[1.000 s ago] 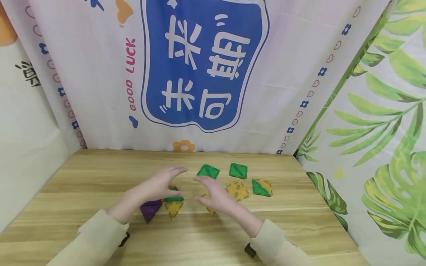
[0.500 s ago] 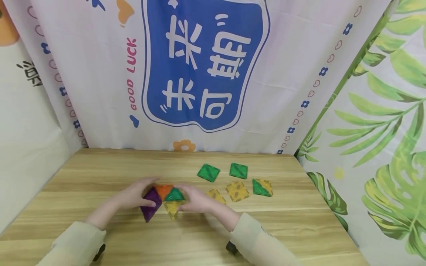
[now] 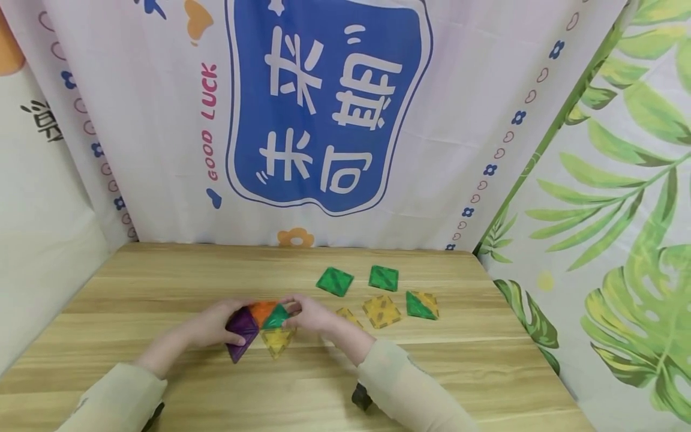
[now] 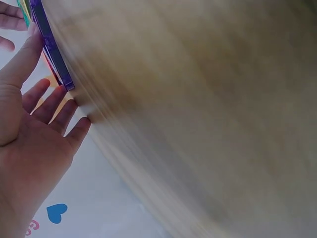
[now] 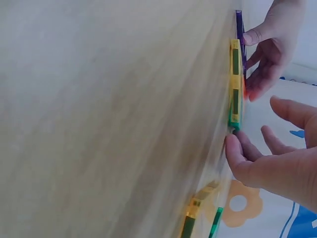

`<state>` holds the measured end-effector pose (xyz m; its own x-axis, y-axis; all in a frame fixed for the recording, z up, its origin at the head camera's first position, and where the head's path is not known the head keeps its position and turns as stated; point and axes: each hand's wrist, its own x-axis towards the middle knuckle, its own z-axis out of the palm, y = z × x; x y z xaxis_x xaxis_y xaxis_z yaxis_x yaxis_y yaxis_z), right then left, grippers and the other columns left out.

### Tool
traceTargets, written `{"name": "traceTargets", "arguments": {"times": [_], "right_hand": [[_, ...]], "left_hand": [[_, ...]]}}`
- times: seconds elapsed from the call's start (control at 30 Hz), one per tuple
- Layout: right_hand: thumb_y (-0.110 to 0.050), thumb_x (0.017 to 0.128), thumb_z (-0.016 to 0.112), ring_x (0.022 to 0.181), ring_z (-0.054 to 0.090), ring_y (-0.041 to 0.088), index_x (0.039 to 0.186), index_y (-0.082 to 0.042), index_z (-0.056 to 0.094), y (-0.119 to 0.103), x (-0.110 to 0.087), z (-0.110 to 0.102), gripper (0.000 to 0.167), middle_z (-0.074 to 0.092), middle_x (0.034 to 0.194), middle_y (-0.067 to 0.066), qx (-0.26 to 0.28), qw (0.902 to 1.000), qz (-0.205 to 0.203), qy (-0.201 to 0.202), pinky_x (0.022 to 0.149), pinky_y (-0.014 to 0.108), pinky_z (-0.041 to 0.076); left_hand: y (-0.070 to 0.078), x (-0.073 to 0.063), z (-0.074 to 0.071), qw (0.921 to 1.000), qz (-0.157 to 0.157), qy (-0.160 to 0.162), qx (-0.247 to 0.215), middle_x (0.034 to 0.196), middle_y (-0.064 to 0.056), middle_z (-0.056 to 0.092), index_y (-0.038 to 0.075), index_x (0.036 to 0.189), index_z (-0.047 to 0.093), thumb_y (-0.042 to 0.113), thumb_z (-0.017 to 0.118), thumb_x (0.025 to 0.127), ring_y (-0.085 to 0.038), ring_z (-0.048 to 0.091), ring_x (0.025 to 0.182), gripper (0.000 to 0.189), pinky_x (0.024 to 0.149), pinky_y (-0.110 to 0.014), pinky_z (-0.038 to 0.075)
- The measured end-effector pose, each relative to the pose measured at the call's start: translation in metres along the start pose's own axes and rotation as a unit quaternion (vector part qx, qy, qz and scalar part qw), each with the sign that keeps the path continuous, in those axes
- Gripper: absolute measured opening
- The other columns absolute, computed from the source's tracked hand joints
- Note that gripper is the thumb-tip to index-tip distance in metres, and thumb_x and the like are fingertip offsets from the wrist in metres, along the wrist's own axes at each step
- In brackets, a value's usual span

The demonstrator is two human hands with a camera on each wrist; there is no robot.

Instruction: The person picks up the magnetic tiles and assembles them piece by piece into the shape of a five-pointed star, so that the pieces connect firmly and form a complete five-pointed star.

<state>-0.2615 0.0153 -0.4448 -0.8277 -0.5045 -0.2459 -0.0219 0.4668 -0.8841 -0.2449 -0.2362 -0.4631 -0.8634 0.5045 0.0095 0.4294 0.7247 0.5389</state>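
In the head view my left hand grips the left side of a purple magnetic tile, thumb on its near side and fingers at its far edge. My right hand has thumb and fingertips at the right corner of a green triangular tile. Between the hands, an orange triangular tile lies edge to edge with these, and a yellow triangular tile points toward the person. In the right wrist view the yellow tile stands out edge-on, with the right fingertips right at the row's end.
Right of the hands on the wooden table lie a green tile, another green tile, a yellow tile and a green-and-yellow square. One more yellow tile is partly behind the right forearm. A printed curtain hangs behind.
Both hands came down and left from above the table to the tile group's two sides. Since then the right hand's fingers have closed in at the green tile; the tiles have barely moved.
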Motion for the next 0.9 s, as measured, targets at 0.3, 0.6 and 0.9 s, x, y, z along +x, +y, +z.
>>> {"name": "traceTargets", "arguments": {"times": [0.3,0.6,0.9], "right_hand": [[0.01,0.082,0.062,0.086,0.055,0.016,0.124,-0.007,0.054,0.005,0.013,-0.001,0.046,0.055,0.105,0.012,0.104,0.9942,0.015,0.019,0.076,0.03,0.054],[0.019,0.076,0.062,0.092,0.056,0.019,0.127,-0.005,0.052,0.014,0.021,-0.006,0.057,0.056,0.109,0.012,0.074,0.9972,-0.014,-0.002,0.074,0.026,0.053],[0.018,0.08,0.061,0.09,0.056,0.017,0.126,-0.008,0.055,0.018,0.02,-0.01,0.054,0.055,0.109,0.009,0.055,0.9973,-0.033,-0.036,0.074,0.027,0.052]], "left_hand": [[0.0,0.0,0.0,0.9999,-0.007,0.011,0.003,0.13,-0.022,0.051,0.002,0.139,0.041,0.034,0.081,0.071,-0.035,0.052,0.111,0.085,0.088,-0.051,0.047],[0.006,0.007,-0.001,0.9994,0.025,0.023,0.007,0.125,-0.019,0.052,0.002,0.136,0.046,0.022,0.084,0.069,-0.033,0.053,0.108,0.08,0.086,-0.048,0.046],[-0.002,0.015,-0.005,0.9989,0.005,0.019,-0.042,0.119,-0.018,0.059,-0.001,0.133,0.048,0.006,0.077,0.076,-0.03,0.057,0.103,0.065,0.087,-0.045,0.049]]}}
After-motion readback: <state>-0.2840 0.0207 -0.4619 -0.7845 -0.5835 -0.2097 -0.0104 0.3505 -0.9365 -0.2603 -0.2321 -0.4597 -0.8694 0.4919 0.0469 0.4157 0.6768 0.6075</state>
